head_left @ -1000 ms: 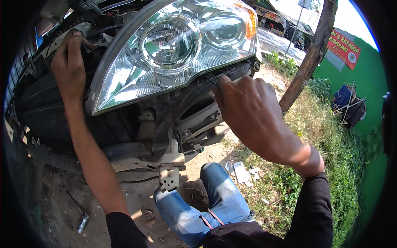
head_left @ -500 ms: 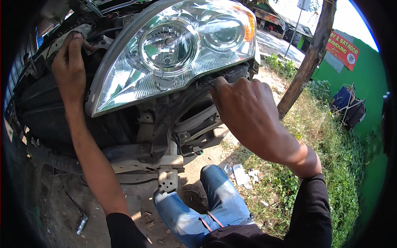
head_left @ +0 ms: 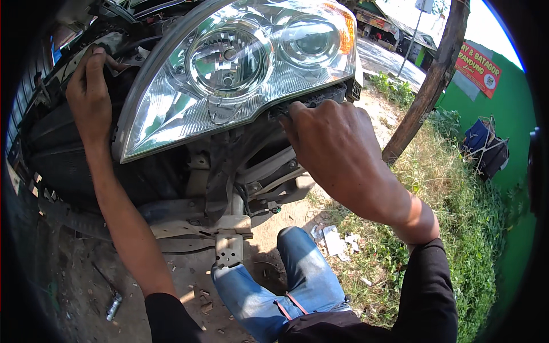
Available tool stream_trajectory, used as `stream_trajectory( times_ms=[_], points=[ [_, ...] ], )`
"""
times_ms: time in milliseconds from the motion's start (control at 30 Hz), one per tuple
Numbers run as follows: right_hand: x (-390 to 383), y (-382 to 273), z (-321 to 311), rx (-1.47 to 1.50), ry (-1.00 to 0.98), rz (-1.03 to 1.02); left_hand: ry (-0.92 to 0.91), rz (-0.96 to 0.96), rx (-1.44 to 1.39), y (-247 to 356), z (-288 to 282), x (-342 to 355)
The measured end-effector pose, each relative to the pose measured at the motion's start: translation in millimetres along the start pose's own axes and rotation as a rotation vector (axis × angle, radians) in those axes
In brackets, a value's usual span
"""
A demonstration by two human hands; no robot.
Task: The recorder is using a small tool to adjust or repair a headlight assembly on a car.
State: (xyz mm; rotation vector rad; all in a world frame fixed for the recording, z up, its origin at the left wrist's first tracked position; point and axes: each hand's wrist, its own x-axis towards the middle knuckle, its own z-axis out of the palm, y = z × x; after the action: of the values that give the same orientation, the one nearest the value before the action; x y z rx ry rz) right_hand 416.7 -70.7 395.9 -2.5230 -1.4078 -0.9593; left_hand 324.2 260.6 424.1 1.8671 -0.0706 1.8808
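Note:
A large clear headlight point(head_left: 229, 68) with an amber corner fills the upper middle, loosely placed across the car's front. My right hand point(head_left: 340, 151) is closed beneath its lower edge, fingertips bent against a black plastic bracket point(head_left: 317, 98). What those fingers pinch is hidden behind the knuckles. To the left of the lamp, my left hand point(head_left: 91, 103) reaches up to the pale body panel point(head_left: 111, 43) in the engine bay. Its thumb spreads away from the other fingers, which rest on the panel, and no held thing shows there.
Below the lamp are a black liner point(head_left: 68, 146) and a metal bumper mount point(head_left: 229, 250) in front of my knees. A silver tool point(head_left: 114, 307) lies on the ground at lower left. A wooden post point(head_left: 426, 97) and grass point(head_left: 457, 228) stand to the right.
The view and headlight have shifted slightly left. My right fingers now sit closer against the bracket, and the thin dark piece seen at their tips is hidden. My left hand stays at the panel.

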Motion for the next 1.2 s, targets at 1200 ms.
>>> stream_trajectory(
  times_ms=[1200],
  points=[
    [-18.8,-33.0,35.9,0.702,0.133,0.638,-0.092,-0.100,0.048,2.3,-1.7,-1.6]
  ],
)
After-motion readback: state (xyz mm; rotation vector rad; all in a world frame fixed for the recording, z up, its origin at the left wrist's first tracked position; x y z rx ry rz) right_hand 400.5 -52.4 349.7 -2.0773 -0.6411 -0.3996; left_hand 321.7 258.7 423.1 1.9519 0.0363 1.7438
